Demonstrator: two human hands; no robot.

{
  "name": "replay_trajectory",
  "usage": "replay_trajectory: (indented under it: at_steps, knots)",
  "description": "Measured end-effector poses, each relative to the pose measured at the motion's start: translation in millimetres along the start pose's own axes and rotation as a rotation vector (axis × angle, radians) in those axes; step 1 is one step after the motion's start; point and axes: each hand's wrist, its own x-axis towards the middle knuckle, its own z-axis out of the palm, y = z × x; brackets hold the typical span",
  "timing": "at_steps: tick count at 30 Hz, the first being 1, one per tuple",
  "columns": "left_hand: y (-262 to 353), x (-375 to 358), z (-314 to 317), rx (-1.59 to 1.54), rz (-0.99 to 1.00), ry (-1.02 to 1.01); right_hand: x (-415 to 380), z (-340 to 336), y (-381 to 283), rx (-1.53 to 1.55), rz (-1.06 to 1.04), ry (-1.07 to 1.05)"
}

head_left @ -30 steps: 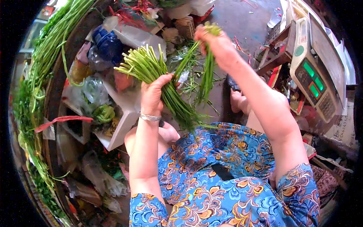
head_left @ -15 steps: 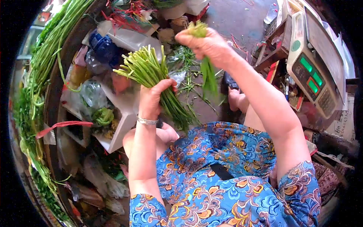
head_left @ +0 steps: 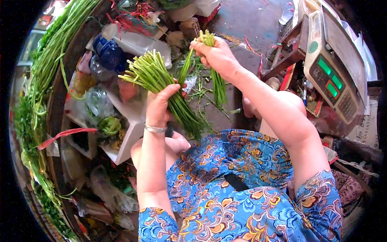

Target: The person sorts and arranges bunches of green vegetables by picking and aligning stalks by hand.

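Note:
My left hand [head_left: 158,105] is closed round the middle of a thick bunch of green vegetable stalks [head_left: 150,71]. Their pale cut ends fan out to the upper left, and the darker green part hangs toward my lap. Higher and to the right, my right hand [head_left: 222,57] grips a smaller bunch of green stalks [head_left: 218,88], its cut ends poking up above the fingers. One flat green stalk [head_left: 186,67] slants between the two hands, its upper end at my right fingertips and its lower end beside the big bunch.
A digital scale [head_left: 332,76] with a lit green display stands at the right. Long green stems [head_left: 60,44] lie along a ledge on the left. Near it are a white foam box [head_left: 128,139], a blue plastic container [head_left: 109,51] and red ties [head_left: 135,18]. Stalk scraps [head_left: 201,94] litter the floor.
My right hand has dropped slightly, with its small bunch now hanging steadier. A single stalk now shows between the hands. My left hand and its bunch have barely moved.

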Motion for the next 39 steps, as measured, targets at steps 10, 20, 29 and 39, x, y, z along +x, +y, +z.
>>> replay_trajectory:
  at_steps: [10,20,29,39]
  knots:
    - [-5,-1,-10,0.061,0.076,0.074,3,-9,-3,-0.096,-0.081,-0.107]
    - [-1,-4,-11,0.054,0.108,0.100,21,-35,-18,-0.140,-0.191,0.114]
    - [4,-6,-7,0.048,0.101,0.108,16,-40,-2,-0.236,-0.144,-0.098]
    - [-2,-3,3,0.061,0.048,0.038,6,-20,-17,0.177,0.135,-0.140]
